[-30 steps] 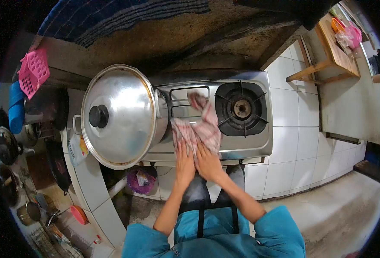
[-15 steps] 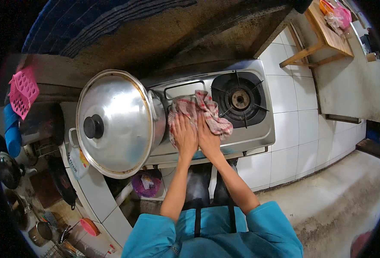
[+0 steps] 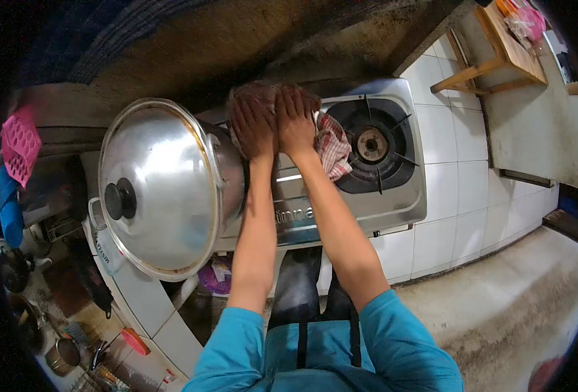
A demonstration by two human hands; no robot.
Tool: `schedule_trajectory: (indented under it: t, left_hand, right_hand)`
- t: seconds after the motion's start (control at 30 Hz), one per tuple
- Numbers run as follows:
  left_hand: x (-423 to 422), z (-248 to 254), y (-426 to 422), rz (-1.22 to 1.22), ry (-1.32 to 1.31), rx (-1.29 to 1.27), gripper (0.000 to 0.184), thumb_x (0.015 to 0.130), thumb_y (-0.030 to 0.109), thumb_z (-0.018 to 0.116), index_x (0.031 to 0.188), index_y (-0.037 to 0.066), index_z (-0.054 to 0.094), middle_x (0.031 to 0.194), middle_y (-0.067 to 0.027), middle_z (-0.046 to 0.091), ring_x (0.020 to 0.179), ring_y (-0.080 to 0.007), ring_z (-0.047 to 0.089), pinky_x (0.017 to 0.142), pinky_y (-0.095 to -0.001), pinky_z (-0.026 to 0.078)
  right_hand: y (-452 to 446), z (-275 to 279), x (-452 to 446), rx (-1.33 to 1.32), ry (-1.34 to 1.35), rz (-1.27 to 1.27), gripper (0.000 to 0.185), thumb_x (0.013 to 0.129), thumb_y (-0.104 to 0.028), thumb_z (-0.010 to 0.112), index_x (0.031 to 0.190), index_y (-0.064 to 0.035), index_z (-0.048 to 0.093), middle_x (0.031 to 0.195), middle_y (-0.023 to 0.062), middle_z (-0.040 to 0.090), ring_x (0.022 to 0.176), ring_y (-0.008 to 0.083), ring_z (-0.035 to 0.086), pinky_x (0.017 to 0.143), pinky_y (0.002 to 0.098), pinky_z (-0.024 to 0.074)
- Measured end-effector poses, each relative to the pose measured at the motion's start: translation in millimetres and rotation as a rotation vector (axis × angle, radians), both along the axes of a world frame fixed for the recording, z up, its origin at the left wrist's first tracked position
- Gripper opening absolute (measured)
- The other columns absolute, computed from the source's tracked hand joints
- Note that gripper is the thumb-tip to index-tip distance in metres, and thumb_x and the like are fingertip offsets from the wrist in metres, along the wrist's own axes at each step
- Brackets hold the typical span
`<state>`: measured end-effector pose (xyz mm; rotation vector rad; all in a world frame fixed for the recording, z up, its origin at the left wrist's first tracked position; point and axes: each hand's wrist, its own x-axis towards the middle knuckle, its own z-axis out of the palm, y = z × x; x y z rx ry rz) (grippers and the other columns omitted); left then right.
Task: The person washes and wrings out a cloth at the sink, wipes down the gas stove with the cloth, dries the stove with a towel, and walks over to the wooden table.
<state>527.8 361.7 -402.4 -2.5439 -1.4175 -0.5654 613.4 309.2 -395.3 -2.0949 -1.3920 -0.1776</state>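
Note:
A red and white checked cloth (image 3: pixel 333 145) is bunched on the middle of the steel gas stove (image 3: pixel 361 210), near its back edge. My left hand (image 3: pixel 252 126) presses down on the cloth with its fingers stretched out. Right beside it, my right hand (image 3: pixel 295 122) lies on the same cloth, fingers extended forward. A large lidded metal pot (image 3: pixel 161 186) stands to the left of my hands. On the right is the black burner (image 3: pixel 372 145), with part of the cloth touching its edge.
A wooden table (image 3: pixel 508 49) with a pink bag stands at the upper right. Pink (image 3: pixel 21 145) and blue holders hang at the far left, above pans and utensils. A purple basket (image 3: pixel 215 275) sits below the stove. A dark stained wall rises behind it.
Both hands have pushed forward with the cloth, from the front middle of the stove to its back edge. The pot stays on the left side of the stove.

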Motion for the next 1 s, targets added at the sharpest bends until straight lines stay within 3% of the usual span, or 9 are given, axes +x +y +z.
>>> schedule_trajectory:
  t: [0.13,0.27,0.37,0.53,0.7,0.87,1.0]
  left_hand:
    - [-5,-4,-2,-0.051,0.000,-0.042,0.051,0.093,0.026,0.042,0.135,-0.004,0.040,0.140,-0.0218,0.039,0.131,-0.0353,0.034,0.111,-0.0460,0.022]
    - [-31,16,-50,-0.152,0.043,-0.133,0.053,0.091,0.022,0.043,0.137,-0.004,0.037,0.142,-0.0214,0.035,0.133,-0.0380,0.029,0.112,-0.0476,0.019]
    - [-48,26,-79,-0.197,0.057,-0.239,0.056,0.090,0.021,0.044,0.139,-0.005,0.033,0.145,-0.0223,0.030,0.135,-0.0408,0.024,0.112,-0.0499,0.017]
    - [-102,45,-166,-0.208,0.066,-0.453,0.058,0.088,0.020,0.044,0.139,-0.006,0.032,0.148,-0.0221,0.026,0.137,-0.0406,0.021,0.112,-0.0504,0.016]
    - [-148,60,-227,-0.212,0.149,-0.503,0.059,0.087,0.020,0.045,0.139,-0.006,0.031,0.149,-0.0214,0.023,0.138,-0.0397,0.018,0.112,-0.0506,0.015]
    - [-131,51,-226,-0.213,0.112,-0.480,0.062,0.086,0.022,0.046,0.139,-0.006,0.031,0.150,-0.0194,0.023,0.139,-0.0379,0.018,0.113,-0.0498,0.015]
    - [-94,45,-230,-0.321,0.063,-0.421,0.062,0.085,0.022,0.047,0.139,-0.006,0.033,0.149,-0.0187,0.027,0.139,-0.0353,0.020,0.113,-0.0489,0.016]
  right_hand:
    - [-7,-6,-9,0.001,-0.016,-0.005,0.046,0.086,-0.026,0.050,0.129,-0.0107,0.053,0.138,0.0118,0.045,0.130,0.0355,0.037,0.109,0.0494,0.0261]
    - [-54,13,-30,-0.027,0.140,0.071,0.050,0.088,-0.025,0.050,0.135,-0.0079,0.044,0.143,0.0108,0.038,0.135,0.0330,0.030,0.111,0.0507,0.0200]
    - [-77,-30,-61,0.070,0.176,-0.015,0.048,0.089,-0.022,0.049,0.134,-0.0041,0.044,0.143,0.0128,0.037,0.136,0.0329,0.028,0.111,0.0519,0.0189]
    - [-188,46,-109,-0.382,0.665,0.197,0.066,0.087,-0.009,0.043,0.147,-0.0030,0.014,0.153,0.0143,0.017,0.141,0.0328,0.015,0.114,0.0382,0.0150]
    - [-258,41,-143,-0.429,0.332,0.211,0.066,0.085,-0.005,0.044,0.146,-0.0022,0.019,0.154,0.0133,0.015,0.142,0.0295,0.014,0.114,0.0426,0.0148]
    - [-246,54,-114,-0.359,0.298,0.248,0.059,0.084,-0.010,0.047,0.140,0.0029,0.032,0.146,0.0184,0.032,0.136,0.0333,0.029,0.112,0.0401,0.0243]
    - [-258,40,-95,-0.253,0.329,0.094,0.053,0.086,-0.008,0.044,0.137,0.0045,0.036,0.142,0.0209,0.037,0.134,0.0341,0.033,0.111,0.0397,0.0258]
